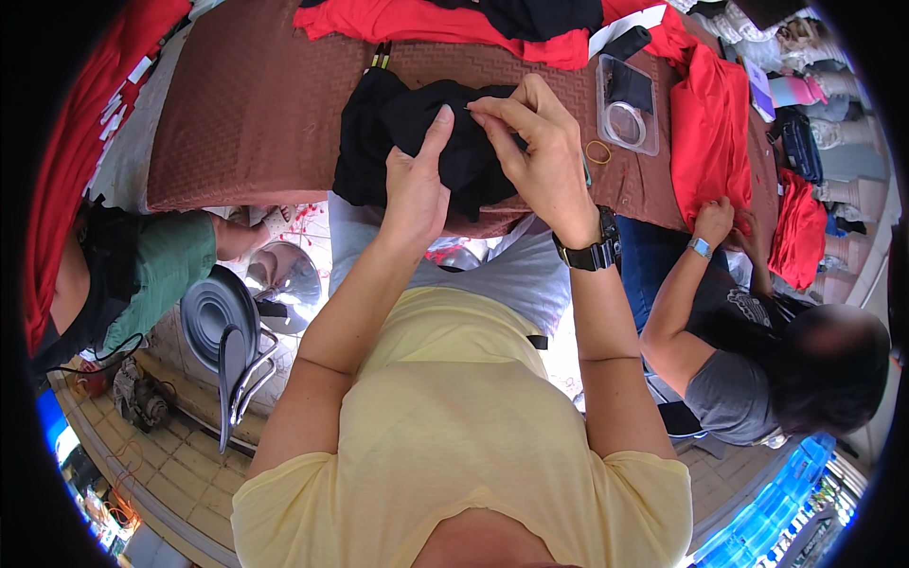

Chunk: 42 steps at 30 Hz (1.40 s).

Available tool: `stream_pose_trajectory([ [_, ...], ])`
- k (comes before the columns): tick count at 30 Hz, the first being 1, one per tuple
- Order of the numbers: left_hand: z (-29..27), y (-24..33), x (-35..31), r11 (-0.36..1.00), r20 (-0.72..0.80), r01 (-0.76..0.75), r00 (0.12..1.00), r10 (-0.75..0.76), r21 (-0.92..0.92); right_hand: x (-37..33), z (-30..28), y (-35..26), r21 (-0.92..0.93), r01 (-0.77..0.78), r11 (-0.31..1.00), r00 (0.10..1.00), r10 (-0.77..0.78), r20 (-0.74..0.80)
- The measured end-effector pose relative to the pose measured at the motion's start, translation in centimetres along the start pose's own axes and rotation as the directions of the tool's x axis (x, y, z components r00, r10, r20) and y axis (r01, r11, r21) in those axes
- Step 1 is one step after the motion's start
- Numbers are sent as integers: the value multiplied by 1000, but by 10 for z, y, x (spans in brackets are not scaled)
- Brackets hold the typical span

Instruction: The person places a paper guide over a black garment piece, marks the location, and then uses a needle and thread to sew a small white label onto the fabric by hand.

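A bunched black cloth garment (374, 133) lies at the near edge of the brown-covered table, in front of me. My left hand (419, 185) grips its near side, thumb raised on top and the fingers tucked partly under the fabric. Over the cloth's right part, my right hand (540, 142) pinches thumb and forefinger together. A tiny thin thing shows at those fingertips, close to the left thumb; it is too small to name.
A clear plastic box (628, 104) holding a white ring and a dark item sits right, beside a yellow rubber band (597, 152). Red cloth (701, 133) lies further right, where a co-worker's hand (715, 222) handles it. More red cloth (454, 26) covers the far edge. Grey stools (220, 308) stand left.
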<state>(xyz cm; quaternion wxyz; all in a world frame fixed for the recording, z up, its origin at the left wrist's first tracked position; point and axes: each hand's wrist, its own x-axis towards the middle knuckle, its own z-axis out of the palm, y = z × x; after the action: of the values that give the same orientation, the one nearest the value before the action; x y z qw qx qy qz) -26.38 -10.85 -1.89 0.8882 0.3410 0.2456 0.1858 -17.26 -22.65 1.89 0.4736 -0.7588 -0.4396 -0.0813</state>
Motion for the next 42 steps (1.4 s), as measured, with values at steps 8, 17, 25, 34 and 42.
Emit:
stream_pose_trajectory([
  [8,0,-8,-1,968,4,-187,982,189,167,0,-3,3,-53,13,998,1000,-12,17],
  [17,3,-17,2,829,137,-398,917,376,392,2,5,0,136,-42,990,992,58,-114],
  [25,9,-15,4,799,194,-434,901,389,415,-1,10,-1,210,-129,969,963,173,-205],
  [34,11,-16,6,776,202,-455,890,408,438,-3,9,6,144,-50,988,963,85,-255],
  [42,6,-16,10,845,128,-344,939,320,410,-8,11,4,117,-61,991,963,89,-255],
])
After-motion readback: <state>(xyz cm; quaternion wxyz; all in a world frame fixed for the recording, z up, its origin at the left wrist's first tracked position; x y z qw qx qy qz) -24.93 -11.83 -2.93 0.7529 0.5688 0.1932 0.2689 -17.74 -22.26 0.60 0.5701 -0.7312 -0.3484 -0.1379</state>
